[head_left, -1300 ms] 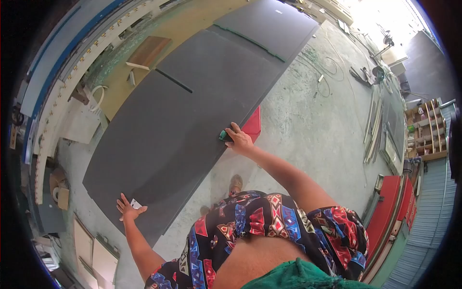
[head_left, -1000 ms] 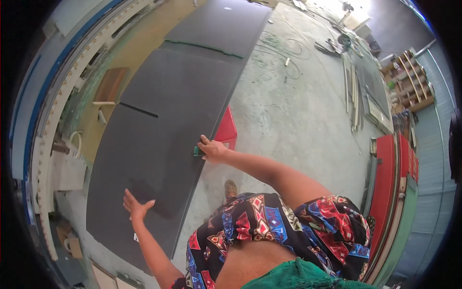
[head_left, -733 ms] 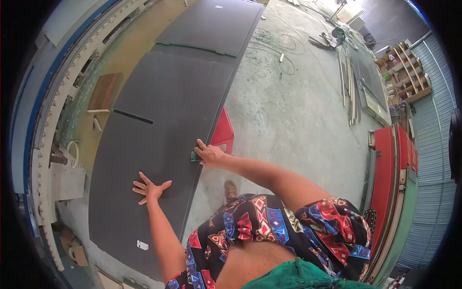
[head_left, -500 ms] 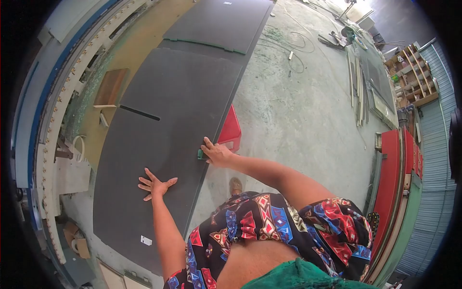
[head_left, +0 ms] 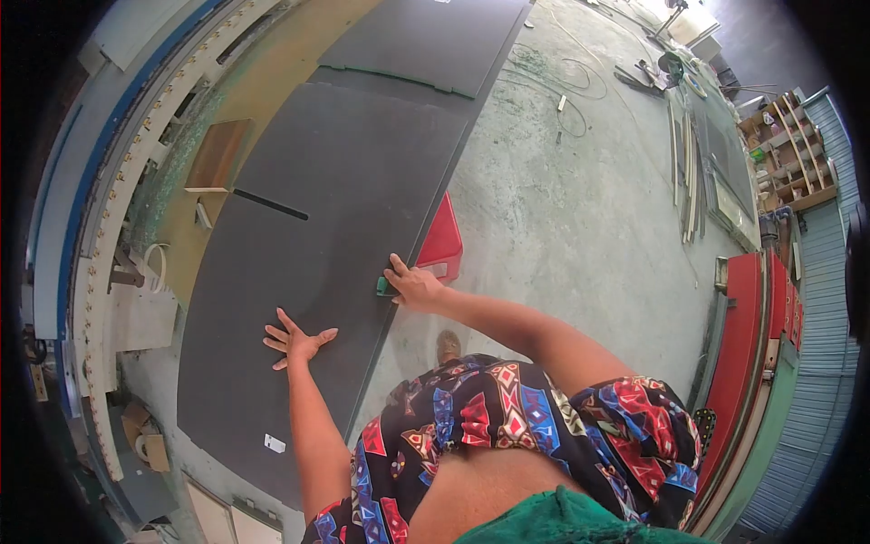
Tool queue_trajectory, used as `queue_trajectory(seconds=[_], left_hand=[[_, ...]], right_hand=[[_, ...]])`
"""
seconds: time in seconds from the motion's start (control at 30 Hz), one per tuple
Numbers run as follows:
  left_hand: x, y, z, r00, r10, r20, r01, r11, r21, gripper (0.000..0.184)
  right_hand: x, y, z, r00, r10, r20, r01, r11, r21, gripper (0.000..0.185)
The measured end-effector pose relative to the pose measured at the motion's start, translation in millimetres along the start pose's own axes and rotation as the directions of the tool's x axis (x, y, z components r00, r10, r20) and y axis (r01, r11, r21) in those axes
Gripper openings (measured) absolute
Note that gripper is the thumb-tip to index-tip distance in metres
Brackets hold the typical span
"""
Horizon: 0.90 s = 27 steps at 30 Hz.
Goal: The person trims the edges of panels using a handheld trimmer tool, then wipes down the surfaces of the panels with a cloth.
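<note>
My left hand [head_left: 297,341] lies on a long dark grey panel [head_left: 335,172] with its fingers spread, and nothing is in it. At the panel's right edge, my right hand [head_left: 417,287] is closed around a small green hand tool [head_left: 385,286]. That tool sits against the edge; most of it is hidden under the fingers, so its exact kind cannot be made out. A dark slot [head_left: 272,205] runs inward from the panel's left edge. Near its lower end is a white label [head_left: 275,443].
Another dark panel [head_left: 417,41] with a green-edged border lies beyond. A red stand [head_left: 442,243] shows beneath the right edge. Left of the panel is a brown wooden block [head_left: 217,154] beside a long machine frame [head_left: 109,208]. Cables and long strips [head_left: 689,172] lie on the floor.
The view has shifted slightly, so the panel appears a little further right and up. Both hands keep nearly the same places on it; the right hand is slightly nearer me along the edge.
</note>
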<state>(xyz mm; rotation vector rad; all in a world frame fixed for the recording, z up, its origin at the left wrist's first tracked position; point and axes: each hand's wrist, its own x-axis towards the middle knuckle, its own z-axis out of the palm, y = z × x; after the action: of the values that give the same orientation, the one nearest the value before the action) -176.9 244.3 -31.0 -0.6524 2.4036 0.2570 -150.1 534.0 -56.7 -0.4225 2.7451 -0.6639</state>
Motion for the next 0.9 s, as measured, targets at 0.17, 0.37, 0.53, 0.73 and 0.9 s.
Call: queue_trajectory(seconds=[0.17, 0.37, 0.53, 0.73, 0.9], left_hand=[[1.2, -0.9, -0.3, 1.000, -0.012, 0.005, 0.012, 1.000, 0.012, 0.149], [-2.9, 2.2, -3.5, 1.000, -0.018, 0.009, 0.018, 1.000, 0.023, 0.150], [0.8, 0.0, 0.1, 1.000, -0.011, 0.008, 0.011, 1.000, 0.024, 0.151], [-3.7, 3.0, -3.9, 1.000, -0.022, 0.009, 0.021, 1.000, 0.011, 0.150], [-6.4, -10.9, -0.1, 1.000, -0.020, 0.008, 0.020, 1.000, 0.013, 0.150]], right_hand=[[10.4, 21.5, -4.8, 1.000, -0.009, -0.007, 0.009, 0.995, 0.097, 0.063], [34.5, 51.3, -43.5, 0.964, 0.168, -0.207, -0.138, 0.978, 0.154, 0.054], [49.7, 70.4, -55.6, 0.924, 0.293, -0.244, -0.276, 0.956, 0.102, 0.053], [51.9, 68.4, -51.0, 0.895, 0.360, -0.265, -0.341, 0.933, 0.117, 0.055], [42.5, 54.6, -48.3, 0.900, 0.403, -0.164, -0.389, 0.914, 0.114, 0.061]])
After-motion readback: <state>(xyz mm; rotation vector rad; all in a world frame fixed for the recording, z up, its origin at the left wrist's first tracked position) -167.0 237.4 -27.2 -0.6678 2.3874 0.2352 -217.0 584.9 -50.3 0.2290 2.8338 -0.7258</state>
